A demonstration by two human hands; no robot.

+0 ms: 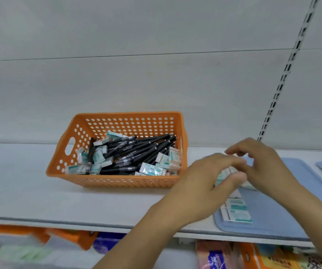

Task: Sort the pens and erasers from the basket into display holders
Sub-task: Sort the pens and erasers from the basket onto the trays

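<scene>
Over the blue tray [272,210], both hands pinch wrapped erasers [222,176]

Even, soft light w/ faint shadows; hands [233,171] motion-blurred, bottom edge smeared, wide-angle bend at edges.

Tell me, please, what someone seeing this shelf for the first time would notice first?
Most likely the orange basket on the white shelf, heaped with black pens and small boxed erasers. Next, to its right, the left hand and right hand meet over a blue tray, handling erasers there, though the exact grip is blurred. A row of erasers already lies on that tray.
</scene>
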